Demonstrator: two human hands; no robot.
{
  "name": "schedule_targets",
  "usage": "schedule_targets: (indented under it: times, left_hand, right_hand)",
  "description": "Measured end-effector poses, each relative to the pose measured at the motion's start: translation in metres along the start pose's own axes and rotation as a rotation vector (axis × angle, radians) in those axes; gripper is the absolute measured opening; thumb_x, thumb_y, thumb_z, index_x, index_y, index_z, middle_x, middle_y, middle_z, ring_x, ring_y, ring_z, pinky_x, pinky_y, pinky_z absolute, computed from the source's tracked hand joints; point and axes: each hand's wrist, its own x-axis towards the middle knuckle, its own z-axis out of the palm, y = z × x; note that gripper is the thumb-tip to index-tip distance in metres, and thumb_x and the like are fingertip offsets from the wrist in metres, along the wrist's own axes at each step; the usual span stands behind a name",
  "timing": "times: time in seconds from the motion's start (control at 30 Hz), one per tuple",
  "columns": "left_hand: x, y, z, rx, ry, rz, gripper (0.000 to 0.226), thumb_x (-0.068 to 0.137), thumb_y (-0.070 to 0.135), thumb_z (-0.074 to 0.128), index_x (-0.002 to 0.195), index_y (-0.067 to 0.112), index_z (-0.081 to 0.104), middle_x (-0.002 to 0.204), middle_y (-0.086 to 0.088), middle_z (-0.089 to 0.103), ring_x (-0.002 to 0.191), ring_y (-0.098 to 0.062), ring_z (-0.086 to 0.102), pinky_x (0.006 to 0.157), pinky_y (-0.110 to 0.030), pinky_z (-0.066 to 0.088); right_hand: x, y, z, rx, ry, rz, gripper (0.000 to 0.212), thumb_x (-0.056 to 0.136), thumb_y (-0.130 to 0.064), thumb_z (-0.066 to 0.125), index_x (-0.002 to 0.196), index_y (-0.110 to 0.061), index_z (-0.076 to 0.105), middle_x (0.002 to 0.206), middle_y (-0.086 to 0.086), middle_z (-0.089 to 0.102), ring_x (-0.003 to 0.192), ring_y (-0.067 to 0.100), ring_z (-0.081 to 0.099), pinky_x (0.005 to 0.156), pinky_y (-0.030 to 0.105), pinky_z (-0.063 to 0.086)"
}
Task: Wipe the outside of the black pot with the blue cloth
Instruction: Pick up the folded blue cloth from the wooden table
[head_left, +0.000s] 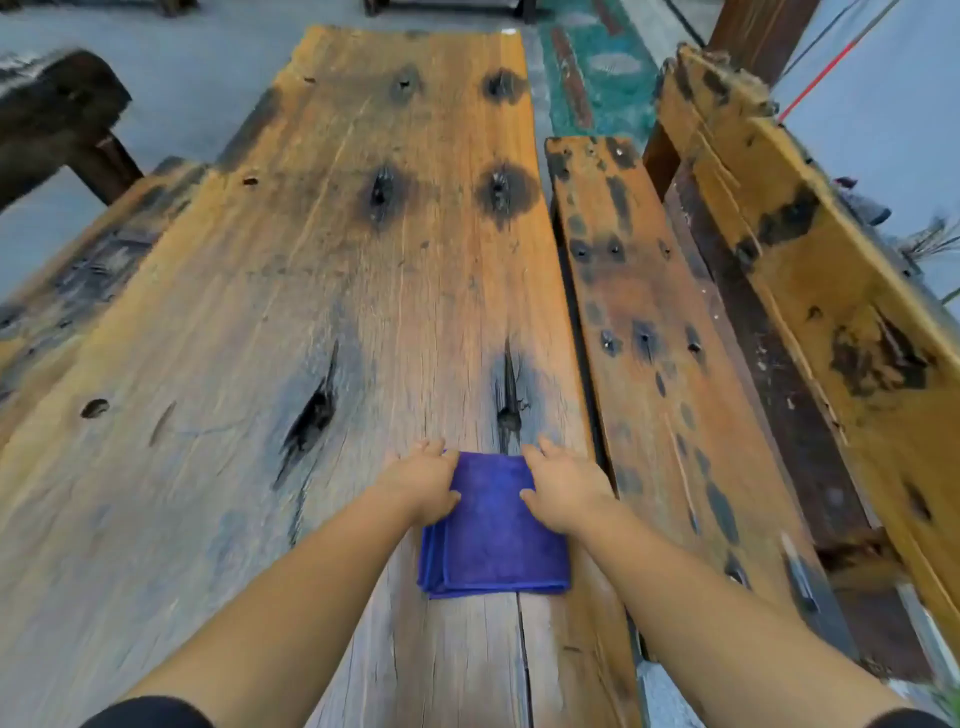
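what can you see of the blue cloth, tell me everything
The blue cloth is a deep blue, fuzzy fabric, like microfibre, folded into a neat squarish pad with stacked layers showing along its left and near edges. It lies flat on the weathered wooden table, close to the near end and toward its right edge. The left hand rests on its far left corner and the right hand on its far right corner, fingers spread, pressing rather than gripping. Nothing else touches it.

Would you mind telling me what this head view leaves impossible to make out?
- Black pot: nowhere in the frame.
- Blue cloth far corners: covered by the left hand and right hand.
- Whether either hand grips or just presses: fingertips' undersides hidden.
- Cloth's layer count: folds too small.
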Motion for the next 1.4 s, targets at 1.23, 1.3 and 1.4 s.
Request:
schedule_targets:
  times: [1.23,1.3,1.4]
  left_hand:
    - [-0.082,-0.001,0.065,-0.045,0.229,0.245,0.030,0.092,0.045,0.049,0.108,0.022,0.059,0.116,0.005,0.055,0.108,-0.019,0.054,0.083,-0.035,0.039]
    - [-0.072,0.002,0.063,-0.105,0.291,0.172,0.032,0.092,0.039,0.053,0.117,0.020,0.054,0.121,0.001,0.054,0.112,-0.024,0.052,0.090,-0.038,0.043]
    - [-0.059,0.007,0.062,-0.125,0.251,0.046,0.053,0.091,0.044,0.054,0.136,0.021,0.041,0.140,0.000,0.046,0.126,-0.025,0.044,0.103,-0.046,0.039]
  right_hand:
    - [-0.064,0.014,0.057,0.078,0.103,-0.235,0.036,0.091,-0.050,0.048,0.116,-0.026,0.061,0.107,-0.002,0.063,0.099,0.021,0.059,0.076,0.035,0.049]
    - [-0.055,0.015,0.056,0.146,0.163,-0.118,0.042,0.089,-0.046,0.055,0.125,-0.025,0.053,0.119,0.000,0.059,0.108,0.023,0.055,0.083,0.038,0.049]
    - [-0.048,0.017,0.058,0.127,0.084,0.014,0.064,0.082,-0.054,0.061,0.136,-0.027,0.042,0.144,0.003,0.038,0.130,0.028,0.034,0.101,0.048,0.037]
